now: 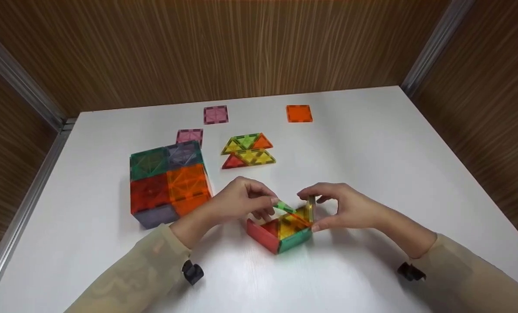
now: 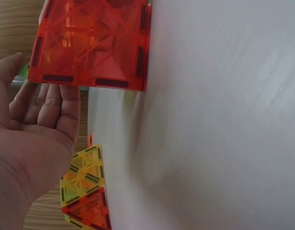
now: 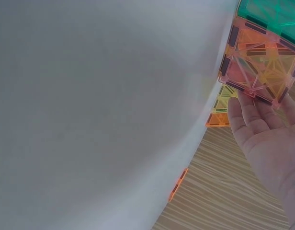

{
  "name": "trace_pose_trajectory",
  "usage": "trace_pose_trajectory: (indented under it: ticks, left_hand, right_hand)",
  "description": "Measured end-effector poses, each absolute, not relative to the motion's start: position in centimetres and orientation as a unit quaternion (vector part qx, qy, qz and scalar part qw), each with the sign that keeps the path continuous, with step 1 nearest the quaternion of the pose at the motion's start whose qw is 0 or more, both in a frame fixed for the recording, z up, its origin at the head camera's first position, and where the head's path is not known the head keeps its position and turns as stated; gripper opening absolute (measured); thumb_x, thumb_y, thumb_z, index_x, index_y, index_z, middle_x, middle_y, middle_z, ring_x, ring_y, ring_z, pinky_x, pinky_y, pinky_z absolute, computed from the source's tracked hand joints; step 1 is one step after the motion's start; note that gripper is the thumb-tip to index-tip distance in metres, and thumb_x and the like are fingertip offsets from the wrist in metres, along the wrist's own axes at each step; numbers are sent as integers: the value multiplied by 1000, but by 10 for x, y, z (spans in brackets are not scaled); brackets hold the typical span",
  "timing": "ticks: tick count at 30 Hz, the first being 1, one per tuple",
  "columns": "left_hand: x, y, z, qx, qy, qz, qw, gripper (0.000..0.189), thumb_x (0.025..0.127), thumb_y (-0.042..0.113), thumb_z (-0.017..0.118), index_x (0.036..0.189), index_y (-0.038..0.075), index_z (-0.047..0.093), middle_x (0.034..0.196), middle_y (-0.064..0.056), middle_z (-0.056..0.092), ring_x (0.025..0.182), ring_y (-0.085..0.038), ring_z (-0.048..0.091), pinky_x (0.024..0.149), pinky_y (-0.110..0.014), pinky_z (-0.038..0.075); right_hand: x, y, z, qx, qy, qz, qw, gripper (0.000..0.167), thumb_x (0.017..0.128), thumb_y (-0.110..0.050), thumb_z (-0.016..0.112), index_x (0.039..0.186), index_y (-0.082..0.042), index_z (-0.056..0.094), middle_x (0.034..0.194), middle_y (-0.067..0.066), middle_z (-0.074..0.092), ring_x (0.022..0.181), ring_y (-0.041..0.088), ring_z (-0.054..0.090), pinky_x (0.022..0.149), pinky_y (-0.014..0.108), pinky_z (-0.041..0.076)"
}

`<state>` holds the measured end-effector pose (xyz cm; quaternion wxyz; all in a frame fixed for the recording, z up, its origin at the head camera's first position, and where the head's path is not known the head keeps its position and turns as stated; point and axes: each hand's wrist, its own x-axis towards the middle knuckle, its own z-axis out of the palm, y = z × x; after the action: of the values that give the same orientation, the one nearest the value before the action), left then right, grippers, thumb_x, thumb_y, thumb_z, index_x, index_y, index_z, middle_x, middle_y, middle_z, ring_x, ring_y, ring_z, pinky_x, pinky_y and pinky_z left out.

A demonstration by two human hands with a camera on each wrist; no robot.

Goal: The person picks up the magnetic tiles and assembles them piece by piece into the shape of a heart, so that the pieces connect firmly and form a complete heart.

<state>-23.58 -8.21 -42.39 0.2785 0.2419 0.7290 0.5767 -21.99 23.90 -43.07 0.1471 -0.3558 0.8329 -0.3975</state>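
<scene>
The tile assembly (image 1: pixel 288 225) sits on the smooth white table (image 1: pixel 393 152), between the hands. Material: translucent, glossy, plastic-like tiles with dark edge strips. A red square tile (image 1: pixel 262 236) and a green square tile (image 1: pixel 295 240) stand upright, meeting at a corner. Left hand (image 1: pixel 240 203): grip narrow, pinching a light-green tile (image 1: pixel 284 206). Right hand (image 1: pixel 343 206): grip partly spread, thumb and fingers holding an upright pink square tile (image 3: pixel 256 64).

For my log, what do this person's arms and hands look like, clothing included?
The left hand and right hand are ungloved. The left sleeve and right sleeve are beige, stopping short of the hands. A small black piece shows near each sleeve's end; its purpose is unclear.
</scene>
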Motion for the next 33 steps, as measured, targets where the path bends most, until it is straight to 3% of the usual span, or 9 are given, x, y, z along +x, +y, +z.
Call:
trace_pose_trajectory:
  ticks: [6,10,15,24,29,33]
  left_hand:
    - [-240,-78,-421,209,735,562,317,38,98,9,63,134,7,71,88,-17,74,71,-20,69,70,-30,62]
    - [-246,-73,-420,162,736,548,363,50,95,13,59,144,9,65,83,-11,72,69,-18,66,69,-29,61]
    - [-252,-68,-421,125,712,552,416,53,96,15,60,148,4,57,90,-10,75,75,-18,72,77,-30,63]
    - [-255,-56,-423,87,690,553,458,28,103,31,71,118,7,71,97,-11,75,78,-19,74,72,-27,62]
    - [-255,-55,-425,72,673,574,461,19,103,25,72,108,7,70,91,-10,72,74,-18,68,69,-25,60]
    - [-255,-59,-425,73,683,572,448,14,103,19,68,106,5,69,82,-8,65,67,-18,60,66,-24,57]
  right_hand:
    - [-220,240,-432,-361,830,-401,143,70,86,-37,91,145,-10,63,140,5,67,123,20,63,105,52,53]
    - [-220,240,-432,-362,830,-402,139,71,85,-38,91,144,-10,63,139,5,68,124,25,63,105,51,53]
    - [-219,239,-433,-359,832,-399,140,72,85,-38,92,144,-9,63,139,5,68,125,25,63,106,51,53]
    - [-219,240,-433,-354,835,-397,139,75,85,-38,92,147,-12,61,142,-3,66,124,19,62,105,51,54]
    - [-219,241,-435,-353,833,-402,139,80,85,-39,92,149,-6,58,143,0,66,128,21,62,105,48,54]
    - [-219,242,-435,-353,832,-405,140,71,87,-37,90,144,-6,61,139,6,67,126,22,63,105,48,54]
